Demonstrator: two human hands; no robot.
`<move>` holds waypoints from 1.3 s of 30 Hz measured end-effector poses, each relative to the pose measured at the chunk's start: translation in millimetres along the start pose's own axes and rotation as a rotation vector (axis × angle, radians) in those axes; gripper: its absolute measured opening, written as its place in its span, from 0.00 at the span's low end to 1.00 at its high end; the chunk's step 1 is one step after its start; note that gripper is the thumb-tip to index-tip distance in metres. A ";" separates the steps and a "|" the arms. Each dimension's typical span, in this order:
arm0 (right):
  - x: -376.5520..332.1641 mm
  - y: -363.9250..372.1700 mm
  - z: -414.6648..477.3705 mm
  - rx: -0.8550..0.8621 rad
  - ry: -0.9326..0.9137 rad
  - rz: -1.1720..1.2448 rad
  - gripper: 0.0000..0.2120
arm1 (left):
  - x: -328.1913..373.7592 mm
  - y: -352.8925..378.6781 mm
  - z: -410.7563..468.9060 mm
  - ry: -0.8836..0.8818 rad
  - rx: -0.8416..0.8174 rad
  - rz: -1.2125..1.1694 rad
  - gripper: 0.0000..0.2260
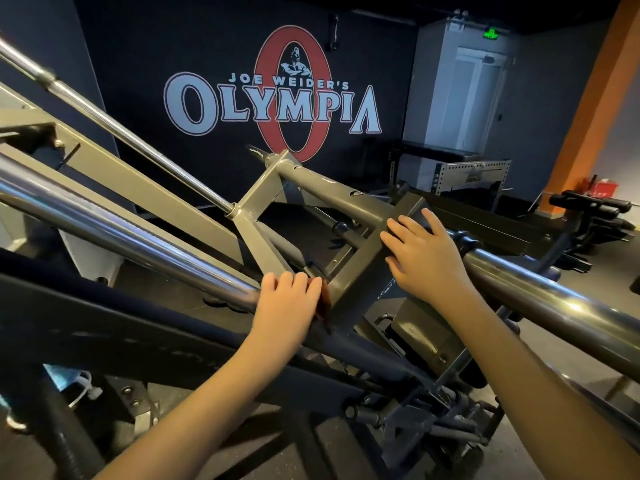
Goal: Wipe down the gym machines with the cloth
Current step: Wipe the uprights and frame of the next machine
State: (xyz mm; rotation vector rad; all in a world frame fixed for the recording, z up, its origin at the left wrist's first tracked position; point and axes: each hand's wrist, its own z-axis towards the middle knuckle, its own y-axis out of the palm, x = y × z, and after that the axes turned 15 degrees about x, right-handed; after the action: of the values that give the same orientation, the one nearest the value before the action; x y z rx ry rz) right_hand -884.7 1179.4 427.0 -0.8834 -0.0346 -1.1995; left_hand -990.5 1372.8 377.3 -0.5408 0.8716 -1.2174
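Reddish-brown cloth [324, 299] is held under the bent fingers of the left grip [287, 301], so that only a narrow folded edge is seen past the fingertips. It is pressed where the thick chrome guide rail [121, 233] meets the grey square-section steel crosspiece [367, 268] of the gym machine, and both rail end and crosspiece are touched by it. The right grip [424, 258] is laid flat on top of the same crosspiece, with fingers straight and spread and nothing held in it. Just beside its wrist a second thick chrome rail [561, 301] is seen running toward the lower right. A thinner chrome rod [138, 142] is angled above the left rail and is joined by a grey bracket to a grey painted tube [332, 184] behind the crosspiece. On the dark wall behind, a white and red "OLYMPIA" logo [273, 105] is painted. A white door [474, 95] under a green exit sign [491, 32] and an orange pillar [595, 109] are seen to the right.
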 end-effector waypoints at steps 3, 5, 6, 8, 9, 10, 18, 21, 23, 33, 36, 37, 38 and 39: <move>-11.7 3.0 -2.5 0.068 0.055 0.041 0.18 | -18.5 -8.3 -8.8 0.060 0.035 -0.023 0.23; -27.7 5.7 -5.3 0.132 0.098 0.162 0.16 | -21.1 -11.6 -10.1 0.048 0.038 -0.071 0.19; -37.2 7.5 -7.3 0.151 0.109 0.225 0.15 | -20.6 -12.9 -9.9 0.040 0.027 -0.078 0.19; -56.3 12.4 -13.7 0.184 0.125 0.329 0.13 | -21.0 -14.7 -9.6 0.020 0.001 -0.081 0.18; -64.5 13.3 -17.1 0.207 0.149 0.388 0.13 | -22.4 -15.8 -9.5 0.006 -0.002 -0.087 0.18; -72.0 13.3 -20.0 0.221 0.185 0.476 0.12 | -24.3 -17.4 -9.2 -0.014 0.001 -0.094 0.18; -140.3 -1.2 -26.7 -0.146 0.464 1.367 0.19 | -36.5 -42.2 -19.8 0.014 0.040 -0.002 0.19; -150.0 3.3 -23.4 -0.134 0.574 1.432 0.14 | -52.1 -48.3 -44.9 -0.025 0.181 0.004 0.22; -153.8 1.3 -17.0 -0.157 0.580 1.467 0.13 | -69.9 -47.7 -65.3 -0.115 0.326 0.051 0.24; -174.2 4.4 -6.2 -0.124 0.549 1.511 0.23 | -114.3 -29.9 -94.8 -0.120 0.332 0.279 0.28; -175.1 9.0 -19.0 -0.115 0.591 1.551 0.26 | -119.2 -29.3 -94.6 -0.097 0.340 0.278 0.28; -177.3 4.1 -19.0 -0.117 0.593 1.577 0.27 | -119.3 -29.4 -94.3 -0.097 0.341 0.273 0.28; -181.9 -2.5 -15.0 -0.121 0.592 1.616 0.27 | -119.1 -29.2 -94.2 -0.095 0.344 0.272 0.28; -187.7 -9.8 -8.6 -0.115 0.582 1.651 0.26 | -119.6 -29.1 -94.4 -0.091 0.349 0.275 0.28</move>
State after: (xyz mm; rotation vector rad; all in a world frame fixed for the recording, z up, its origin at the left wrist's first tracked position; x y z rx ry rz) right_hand -972.1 1321.7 340.1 -0.3499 1.0454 0.1682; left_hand -1095.5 1487.0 378.9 -0.1854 0.6146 -1.0527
